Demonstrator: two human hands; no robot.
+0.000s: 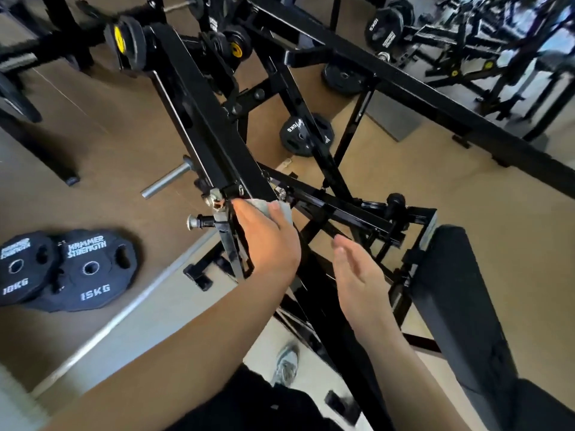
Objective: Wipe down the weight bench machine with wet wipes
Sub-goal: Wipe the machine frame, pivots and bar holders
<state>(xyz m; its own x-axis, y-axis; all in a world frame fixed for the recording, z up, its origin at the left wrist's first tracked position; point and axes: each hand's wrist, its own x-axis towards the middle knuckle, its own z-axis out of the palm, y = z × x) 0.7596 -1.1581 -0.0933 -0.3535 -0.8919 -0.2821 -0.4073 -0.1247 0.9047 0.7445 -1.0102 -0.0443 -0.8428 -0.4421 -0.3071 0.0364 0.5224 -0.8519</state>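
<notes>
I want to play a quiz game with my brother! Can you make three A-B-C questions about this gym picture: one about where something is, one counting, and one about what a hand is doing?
1. Where is the wipe?
A. on the floor
B. under the left hand, against the black machine arm
C. on the bench pad

2. How many weight plates lie together on the floor at far left?
A. two
B. four
C. six

3. What is the right hand doing?
A. gripping a handle
B. holding a bottle
C. open, holding nothing

Answers: B, the wipe peeks out beneath the hand at the arm's end; A, one reads 10KG, the other 15KG; C, its fingers are straight, in the air.
</notes>
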